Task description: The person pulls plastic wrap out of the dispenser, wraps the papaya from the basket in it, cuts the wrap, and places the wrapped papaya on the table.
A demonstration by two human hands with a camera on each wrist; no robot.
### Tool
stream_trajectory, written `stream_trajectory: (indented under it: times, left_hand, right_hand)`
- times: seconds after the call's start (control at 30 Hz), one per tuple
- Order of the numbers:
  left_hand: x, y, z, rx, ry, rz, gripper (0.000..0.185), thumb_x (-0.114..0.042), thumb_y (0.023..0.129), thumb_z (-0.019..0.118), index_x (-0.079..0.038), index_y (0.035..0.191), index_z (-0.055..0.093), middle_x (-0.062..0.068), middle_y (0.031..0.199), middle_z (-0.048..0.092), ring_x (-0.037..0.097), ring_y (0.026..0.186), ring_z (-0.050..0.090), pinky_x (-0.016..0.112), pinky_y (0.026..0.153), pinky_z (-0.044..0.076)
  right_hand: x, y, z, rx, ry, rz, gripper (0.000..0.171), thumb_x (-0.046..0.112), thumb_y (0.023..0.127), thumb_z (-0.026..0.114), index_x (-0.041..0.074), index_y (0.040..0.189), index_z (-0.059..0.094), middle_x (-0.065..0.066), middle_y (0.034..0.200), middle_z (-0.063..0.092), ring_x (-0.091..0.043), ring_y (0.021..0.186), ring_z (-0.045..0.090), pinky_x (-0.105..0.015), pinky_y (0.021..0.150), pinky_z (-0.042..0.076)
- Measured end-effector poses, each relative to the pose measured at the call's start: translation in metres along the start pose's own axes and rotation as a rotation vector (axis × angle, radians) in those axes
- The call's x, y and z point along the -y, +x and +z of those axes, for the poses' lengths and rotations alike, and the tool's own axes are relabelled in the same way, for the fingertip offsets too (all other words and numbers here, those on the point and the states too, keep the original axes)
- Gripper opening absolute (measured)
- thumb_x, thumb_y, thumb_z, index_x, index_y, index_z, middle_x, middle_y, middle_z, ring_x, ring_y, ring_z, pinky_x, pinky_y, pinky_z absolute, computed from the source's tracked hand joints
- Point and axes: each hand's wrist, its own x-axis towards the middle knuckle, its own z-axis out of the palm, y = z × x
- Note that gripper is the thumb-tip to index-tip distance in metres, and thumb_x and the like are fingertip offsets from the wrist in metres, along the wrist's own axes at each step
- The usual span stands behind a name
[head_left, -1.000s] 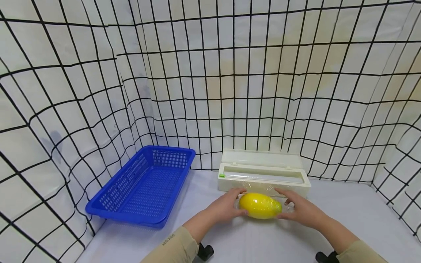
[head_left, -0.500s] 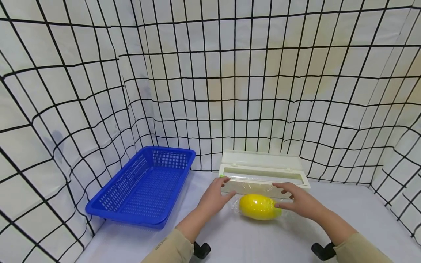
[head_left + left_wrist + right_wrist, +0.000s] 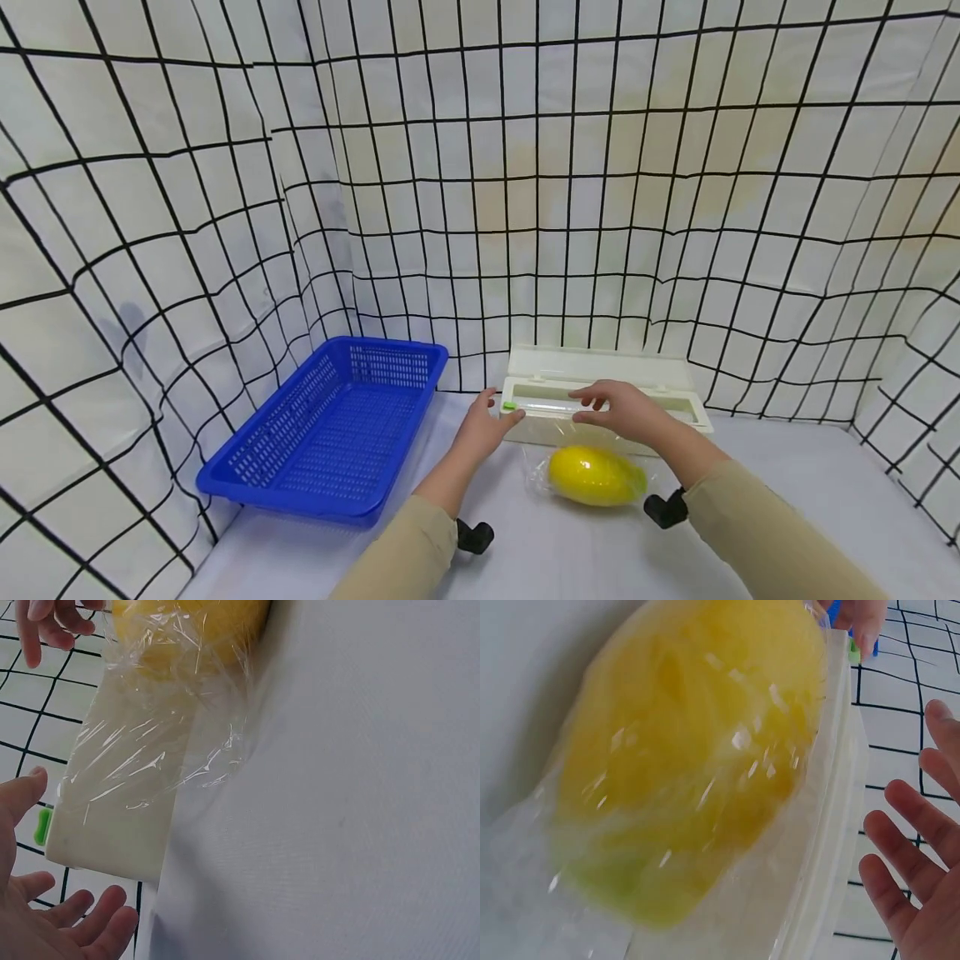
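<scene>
A yellow oval fruit with a greenish tip, like a mango or papaya (image 3: 592, 477), lies on the white cloth, wrapped in clear cling film (image 3: 161, 750). Behind it stands a white cling film dispenser (image 3: 543, 431), lid raised, with a green cutter slider (image 3: 509, 406) at its left end. My left hand (image 3: 480, 432) is at that end, fingers spread around the corner in the left wrist view. Over the dispenser's middle hovers my right hand (image 3: 630, 412), its fingers loosely bent and holding nothing. Loose film trails from the fruit across the dispenser's front.
A blue slotted basket (image 3: 330, 442) stands on the left. White grid-patterned cloth walls (image 3: 585, 192) rise behind the dispenser and at both sides. Black camera mounts (image 3: 476, 537) stick out below both wrists.
Both hands have let go of the wrapped fruit and moved forward to the dispenser. The left went to its left end; the right shifted leftward over its middle. The fruit stays nearly in place.
</scene>
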Motion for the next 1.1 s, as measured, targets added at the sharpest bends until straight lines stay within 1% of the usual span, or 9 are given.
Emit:
stream_trajectory:
  times: [0.1,0.17,0.27,0.4,0.57,0.7,0.83,0.97,1.1]
  left_hand:
    - [0.004,0.005,0.003,0.028,-0.013,-0.018,0.077,-0.043,0.091,0.07,-0.012,0.152,0.036,0.019,0.144,0.049,0.039,0.13,0.047,0.057,0.104,0.04]
    - [0.006,0.007,0.004,0.037,-0.025,-0.025,0.076,-0.043,0.091,0.07,-0.014,0.153,0.035,0.018,0.144,0.049,0.039,0.131,0.046,0.058,0.105,0.039]
    - [0.01,0.01,0.004,0.053,-0.028,-0.014,0.077,-0.043,0.091,0.07,-0.017,0.154,0.034,0.017,0.144,0.05,0.038,0.132,0.046,0.057,0.105,0.038]
    - [0.015,0.014,0.003,0.079,-0.045,0.031,0.076,-0.041,0.091,0.071,-0.019,0.154,0.034,0.018,0.142,0.052,0.037,0.129,0.049,0.054,0.102,0.043]
    - [0.018,0.016,0.002,0.102,-0.097,0.055,0.076,-0.039,0.09,0.073,-0.021,0.154,0.036,0.02,0.141,0.053,0.035,0.125,0.053,0.048,0.095,0.05]
    - [0.021,0.017,0.002,0.102,-0.085,0.088,0.073,-0.04,0.089,0.073,-0.022,0.152,0.041,0.019,0.14,0.054,0.035,0.125,0.053,0.047,0.095,0.049]
    - [0.023,0.017,0.002,0.102,-0.063,0.124,0.067,-0.041,0.089,0.073,-0.022,0.149,0.047,0.018,0.138,0.056,0.035,0.127,0.051,0.05,0.098,0.046]
    - [0.023,0.017,0.001,0.097,-0.042,0.122,0.065,-0.041,0.089,0.074,-0.024,0.147,0.05,0.017,0.136,0.058,0.035,0.126,0.051,0.05,0.098,0.046]
    - [0.023,0.017,-0.002,0.089,-0.041,0.12,0.064,-0.041,0.088,0.074,-0.024,0.145,0.052,0.016,0.135,0.059,0.034,0.126,0.052,0.048,0.096,0.048]
  right_hand:
    - [0.011,0.016,0.008,0.024,0.012,0.022,0.042,0.032,0.091,0.072,0.016,0.129,0.068,0.002,0.103,0.065,-0.018,0.091,0.056,-0.029,0.075,0.052]
    - [0.02,0.025,0.013,0.037,0.008,0.032,0.04,0.032,0.091,0.072,0.016,0.128,0.068,0.002,0.102,0.065,-0.017,0.088,0.055,-0.029,0.073,0.052]
    - [0.033,0.038,0.021,0.049,0.002,0.043,0.039,0.031,0.092,0.071,0.015,0.127,0.069,0.001,0.098,0.065,-0.017,0.082,0.054,-0.029,0.069,0.051]
    - [0.046,0.053,0.031,0.046,-0.007,0.077,0.036,0.031,0.092,0.072,0.016,0.124,0.071,0.001,0.092,0.065,-0.018,0.077,0.054,-0.028,0.067,0.05]
    - [0.056,0.068,0.044,0.046,-0.013,0.099,0.031,0.03,0.092,0.072,0.016,0.12,0.073,-0.001,0.094,0.066,-0.017,0.078,0.055,-0.029,0.068,0.051]
    - [0.061,0.075,0.053,0.058,-0.023,0.104,0.03,0.029,0.093,0.071,0.015,0.12,0.073,-0.002,0.093,0.066,-0.016,0.077,0.057,-0.029,0.067,0.051]
    - [0.063,0.078,0.058,0.057,-0.049,0.124,0.028,0.027,0.093,0.07,0.014,0.117,0.074,-0.001,0.091,0.065,-0.016,0.077,0.056,-0.03,0.067,0.05]
    - [0.064,0.079,0.06,0.061,-0.047,0.156,0.025,0.026,0.092,0.071,0.014,0.114,0.075,-0.002,0.094,0.065,-0.017,0.08,0.056,-0.031,0.069,0.05]
    - [0.066,0.081,0.061,0.053,-0.058,0.157,0.022,0.025,0.093,0.07,0.014,0.111,0.076,-0.002,0.099,0.068,-0.017,0.084,0.058,-0.032,0.072,0.052]
